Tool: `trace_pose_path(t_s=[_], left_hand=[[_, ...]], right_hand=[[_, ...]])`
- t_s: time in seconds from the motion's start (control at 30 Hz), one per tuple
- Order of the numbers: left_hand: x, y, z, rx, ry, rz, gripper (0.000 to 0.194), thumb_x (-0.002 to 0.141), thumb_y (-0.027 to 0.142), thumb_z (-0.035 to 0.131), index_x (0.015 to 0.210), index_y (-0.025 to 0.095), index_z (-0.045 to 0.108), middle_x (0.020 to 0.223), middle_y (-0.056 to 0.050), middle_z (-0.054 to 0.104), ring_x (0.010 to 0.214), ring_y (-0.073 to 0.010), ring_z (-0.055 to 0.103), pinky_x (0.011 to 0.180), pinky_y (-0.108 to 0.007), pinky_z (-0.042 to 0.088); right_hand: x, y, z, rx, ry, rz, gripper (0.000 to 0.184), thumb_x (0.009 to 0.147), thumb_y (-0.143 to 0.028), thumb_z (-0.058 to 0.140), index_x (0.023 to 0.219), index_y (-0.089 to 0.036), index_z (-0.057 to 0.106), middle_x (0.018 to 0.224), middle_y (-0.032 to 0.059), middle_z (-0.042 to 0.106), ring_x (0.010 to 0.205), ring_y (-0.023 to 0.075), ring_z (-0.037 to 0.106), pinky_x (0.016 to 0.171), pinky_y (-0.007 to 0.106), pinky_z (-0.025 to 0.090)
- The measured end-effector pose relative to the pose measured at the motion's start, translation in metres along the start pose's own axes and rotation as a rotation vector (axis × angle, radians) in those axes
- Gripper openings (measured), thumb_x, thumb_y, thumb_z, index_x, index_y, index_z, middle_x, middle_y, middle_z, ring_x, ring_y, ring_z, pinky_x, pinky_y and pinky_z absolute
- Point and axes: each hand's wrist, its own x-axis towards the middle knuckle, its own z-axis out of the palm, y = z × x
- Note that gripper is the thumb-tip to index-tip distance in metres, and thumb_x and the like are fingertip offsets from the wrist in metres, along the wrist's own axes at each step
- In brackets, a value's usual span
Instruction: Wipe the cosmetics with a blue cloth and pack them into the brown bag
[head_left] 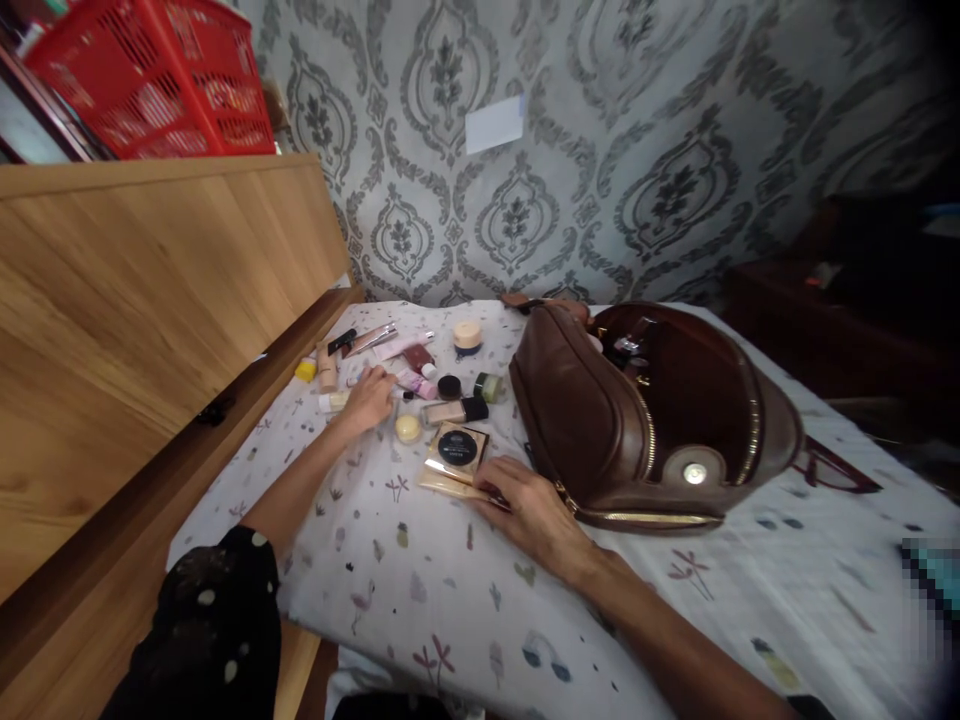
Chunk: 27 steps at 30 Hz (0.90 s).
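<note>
My left hand (367, 402) is among the scattered cosmetics, its fingers bent inward beside a pink tube (416, 383); whatever lies under them is hidden. The fingers of my right hand (536, 512) close on the edge of a gold compact (457, 450) with a round black label. A flat gold packet (450, 487) shows under its front edge. Close by lie a small yellow jar (408, 429), a foundation bottle (444, 412) with a black cap, a black round lid (449, 387) and a green jar (489, 388). A brown leather bag (585, 420) stands unzipped right of my right hand.
A cream-lidded jar (466, 337), a yellow-capped item (305, 369) and several tubes lie farther back on the patterned sheet (420, 590). To the left rises a wooden panel (165, 270), with a red basket (157, 80) above it. Patterned wallpaper (517, 210) covers the wall behind.
</note>
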Motion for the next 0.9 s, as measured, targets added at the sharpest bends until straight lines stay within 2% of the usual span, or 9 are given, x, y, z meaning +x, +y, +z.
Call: trace_pose_path(t_s=[0.17, 0.33, 0.43, 0.57, 0.77, 0.9], left_hand=[[0.008, -0.007, 0.01, 0.027, -0.094, 0.065, 0.036, 0.078, 0.003, 0.052, 0.104, 0.018, 0.071, 0.109, -0.013, 0.063, 0.113, -0.0306, 0.052, 0.102, -0.044, 0.043], [0.01, -0.013, 0.001, 0.037, -0.147, 0.084, 0.035, 0.078, 0.006, 0.054, 0.107, 0.021, 0.068, 0.108, -0.01, 0.066, 0.11, -0.0293, 0.055, 0.097, -0.041, 0.047], [0.01, -0.01, -0.003, 0.023, -0.133, 0.115, 0.042, 0.081, 0.008, 0.051, 0.119, 0.022, 0.064, 0.117, -0.009, 0.064, 0.117, -0.0285, 0.054, 0.099, -0.04, 0.047], [0.015, 0.003, 0.003, 0.009, -0.058, 0.205, 0.05, 0.087, 0.01, 0.046, 0.133, 0.024, 0.057, 0.125, -0.009, 0.06, 0.125, -0.0269, 0.051, 0.105, -0.039, 0.045], [0.03, 0.017, 0.007, 0.134, -0.144, 0.232, 0.045, 0.088, 0.016, 0.052, 0.132, 0.025, 0.057, 0.119, -0.008, 0.058, 0.114, -0.026, 0.058, 0.089, -0.035, 0.051], [0.028, 0.018, 0.0, 0.165, -0.123, 0.266, 0.037, 0.092, 0.02, 0.051, 0.129, 0.024, 0.056, 0.118, -0.008, 0.056, 0.11, -0.0256, 0.061, 0.08, -0.033, 0.051]], right_hand=[[0.0, 0.0, -0.002, -0.001, -0.031, 0.015, 0.012, 0.089, -0.021, 0.066, 0.083, -0.022, 0.056, 0.088, 0.0047, 0.066, 0.081, 0.0217, 0.064, 0.069, 0.032, 0.052], [0.0, -0.001, 0.0, 0.011, -0.022, 0.003, 0.012, 0.089, -0.018, 0.066, 0.082, -0.022, 0.056, 0.085, 0.0038, 0.065, 0.081, 0.0218, 0.063, 0.069, 0.031, 0.05], [0.0, -0.002, 0.001, 0.01, -0.015, 0.017, 0.012, 0.089, -0.018, 0.066, 0.081, -0.022, 0.057, 0.084, 0.0032, 0.065, 0.08, 0.0205, 0.062, 0.069, 0.031, 0.049], [-0.001, -0.003, 0.001, -0.027, -0.006, 0.001, 0.012, 0.089, -0.019, 0.068, 0.083, -0.021, 0.058, 0.082, 0.0022, 0.064, 0.081, 0.019, 0.06, 0.072, 0.029, 0.048], [-0.003, -0.002, 0.001, -0.088, 0.029, -0.02, 0.011, 0.09, -0.023, 0.068, 0.084, -0.019, 0.06, 0.085, 0.0038, 0.065, 0.083, 0.0189, 0.059, 0.072, 0.029, 0.047], [-0.003, -0.003, 0.002, -0.09, 0.08, -0.038, 0.01, 0.09, -0.025, 0.067, 0.086, -0.018, 0.061, 0.087, 0.0043, 0.065, 0.084, 0.0193, 0.059, 0.072, 0.03, 0.048]])
